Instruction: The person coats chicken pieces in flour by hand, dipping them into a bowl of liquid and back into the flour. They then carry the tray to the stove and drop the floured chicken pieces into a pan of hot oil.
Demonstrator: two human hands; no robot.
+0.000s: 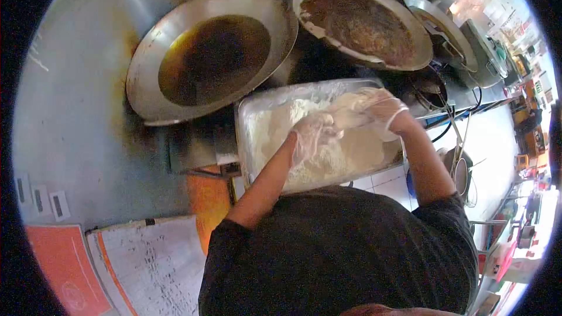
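left hand (315, 130) near right hand (383, 112)

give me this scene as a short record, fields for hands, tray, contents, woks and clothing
hands: left hand and right hand, both in clear gloves, at the tray; grip unclear from blur
tray: rectangular metal tray, in front of the person
contents: pale flour-like powder, heaped in places
woks: left wok with dark oil; middle wok with dark brown liquid
clothing: dark short-sleeved top
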